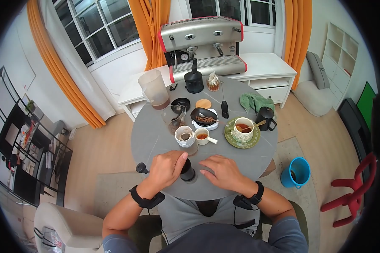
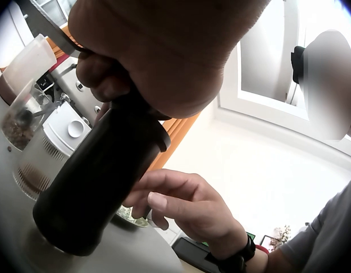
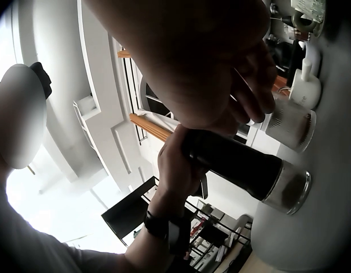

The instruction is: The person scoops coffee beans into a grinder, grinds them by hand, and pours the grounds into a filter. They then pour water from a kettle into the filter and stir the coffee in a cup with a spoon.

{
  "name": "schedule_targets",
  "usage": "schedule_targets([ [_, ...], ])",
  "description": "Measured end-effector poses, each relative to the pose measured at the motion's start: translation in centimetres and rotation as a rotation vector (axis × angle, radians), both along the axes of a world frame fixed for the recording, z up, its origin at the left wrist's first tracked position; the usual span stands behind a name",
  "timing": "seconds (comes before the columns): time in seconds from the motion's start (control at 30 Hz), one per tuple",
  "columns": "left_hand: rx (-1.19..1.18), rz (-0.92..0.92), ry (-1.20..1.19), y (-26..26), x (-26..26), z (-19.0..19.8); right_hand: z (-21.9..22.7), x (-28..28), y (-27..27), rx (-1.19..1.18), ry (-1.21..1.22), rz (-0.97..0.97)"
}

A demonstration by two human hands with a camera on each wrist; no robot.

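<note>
A black hand coffee grinder (image 1: 188,172) with a clear jar base (image 3: 288,190) stands on the grey round table near its front edge. My left hand (image 1: 166,168) grips the grinder's top, its fingers curled there in the left wrist view. From under that hand a metal crank arm (image 2: 53,25) sticks out, and the black crank knob (image 1: 142,168) shows to the left. Beside the grinder, my right hand (image 1: 223,172) hovers with loosely bent fingers and holds nothing. Just beyond the hands are a ribbed clear container (image 1: 189,145) with a white top and a white cup (image 1: 203,136) of brown liquid.
A dark dish of beans (image 1: 204,118) sits on a white scale, with a glass pitcher (image 1: 174,120) to its left. Right of these, a patterned cup (image 1: 242,134) with a spoon stands on a green plate (image 1: 229,140). A black kettle (image 1: 266,119) and espresso machine (image 1: 204,42) are farther back.
</note>
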State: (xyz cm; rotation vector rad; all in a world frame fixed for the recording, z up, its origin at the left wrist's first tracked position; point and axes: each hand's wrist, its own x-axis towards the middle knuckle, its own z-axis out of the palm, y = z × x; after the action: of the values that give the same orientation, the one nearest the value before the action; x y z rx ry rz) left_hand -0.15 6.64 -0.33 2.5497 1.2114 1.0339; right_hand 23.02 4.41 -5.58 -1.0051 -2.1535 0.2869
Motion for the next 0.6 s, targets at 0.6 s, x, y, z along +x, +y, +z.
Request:
schedule_targets([
  [0.6,0.03,-0.046,0.096,-1.1,0.1,0.4,-1.7,-3.2,0.2,-0.371,-0.053,0.155],
])
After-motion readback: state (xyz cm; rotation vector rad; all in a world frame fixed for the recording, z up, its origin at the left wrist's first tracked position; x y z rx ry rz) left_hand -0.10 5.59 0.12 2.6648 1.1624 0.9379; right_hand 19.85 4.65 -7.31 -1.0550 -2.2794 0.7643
